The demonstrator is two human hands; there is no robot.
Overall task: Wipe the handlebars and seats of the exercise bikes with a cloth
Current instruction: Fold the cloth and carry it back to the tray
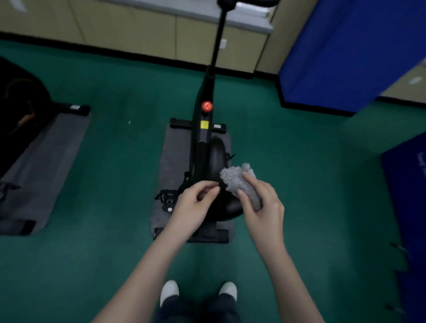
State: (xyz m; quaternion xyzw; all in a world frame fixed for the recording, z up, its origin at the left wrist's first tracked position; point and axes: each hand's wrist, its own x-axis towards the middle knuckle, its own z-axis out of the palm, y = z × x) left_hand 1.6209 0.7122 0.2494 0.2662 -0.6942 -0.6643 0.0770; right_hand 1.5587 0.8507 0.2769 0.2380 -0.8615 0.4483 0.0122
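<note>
A: Progress?
B: Early, I judge. I'm at the bike [202,129], its seat [227,207] under the cloth [239,182], which my right grip [262,207] clasps. Left grip [196,202] curls by the seat's nose; holding or not, can't tell. Far handlebars [251,2] look undone.

A green floor [115,161] fills the frame. A grey mat [170,161] lies on it at centre, bearing a black exercise bike [205,133]; a second grey mat [46,161] lies at the left edge.

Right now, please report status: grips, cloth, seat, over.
Right grip holds fluffy grey cloth at black bike seat. Left grip curled by seat, hold unclear. Nothing blocks seat.
</note>
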